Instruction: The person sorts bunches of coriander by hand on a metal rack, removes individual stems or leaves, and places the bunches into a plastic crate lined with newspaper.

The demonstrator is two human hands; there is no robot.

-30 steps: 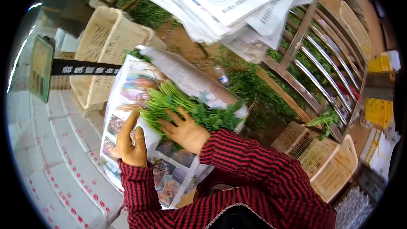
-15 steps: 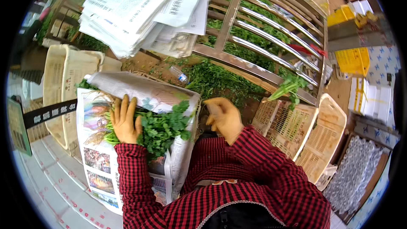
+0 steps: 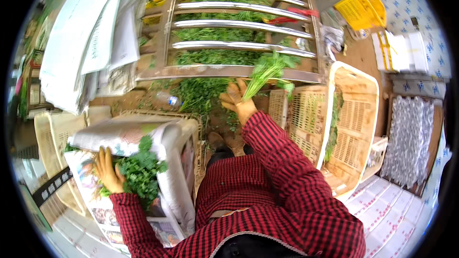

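Observation:
My left hand, in a tan glove, lies on a bunch of leafy coriander, fingers stretched out. The coriander rests on newspaper that lines and drapes over a crate. My right hand, gloved too, reaches forward with its fingers apart, close beside the stem ends of another bunch of greens. That bunch lies on the near edge of a slatted metal rack; whether my fingers touch its stems I cannot tell.
Loose greens and a plastic bottle lie on the ground under the rack. Stacked paper sheets sit at the rack's left. Beige plastic crates stand at the right and left. A yellow crate is farther back.
My view has swung to the right. My right hand has moved from beside the newspaper-lined crate forward to the greens on the rack. My left hand stays on the coriander.

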